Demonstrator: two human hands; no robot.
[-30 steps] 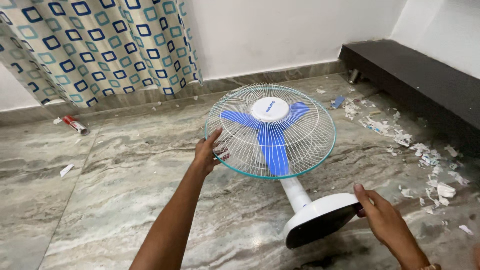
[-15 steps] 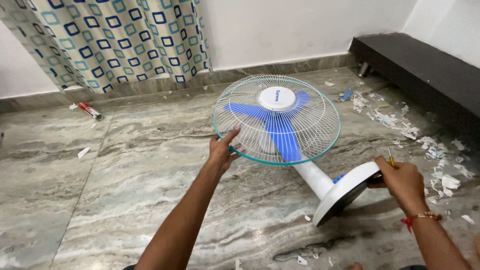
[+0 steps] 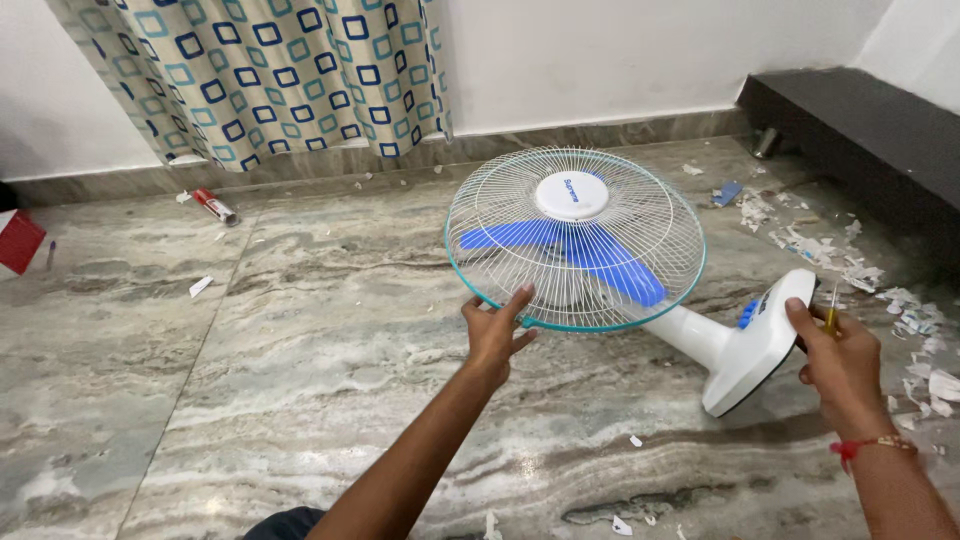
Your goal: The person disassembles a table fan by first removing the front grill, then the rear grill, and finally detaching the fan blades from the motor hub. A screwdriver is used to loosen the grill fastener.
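A white table fan (image 3: pixel 575 240) with blue blades and a round wire guard is held tilted above the marble floor. My left hand (image 3: pixel 495 330) grips the lower left rim of the guard. The fan's round white base (image 3: pixel 760 345) points to the right, and my right hand (image 3: pixel 840 360) holds its edge. A thin yellow-handled tool (image 3: pixel 832 318) sticks up from my right hand's fingers. Blue buttons (image 3: pixel 747 314) show on the base beside the white stem.
Torn paper scraps (image 3: pixel 850 270) litter the floor at right, next to a dark low ledge (image 3: pixel 860 125). A patterned curtain (image 3: pixel 260 70) hangs at the back wall. A small red tube (image 3: pixel 215 206) and a red object (image 3: pixel 18 240) lie at left.
The fan has swung round, its base moving right and upward with my right hand. My left hand has slid along the guard rim toward the bottom. The blades have turned.
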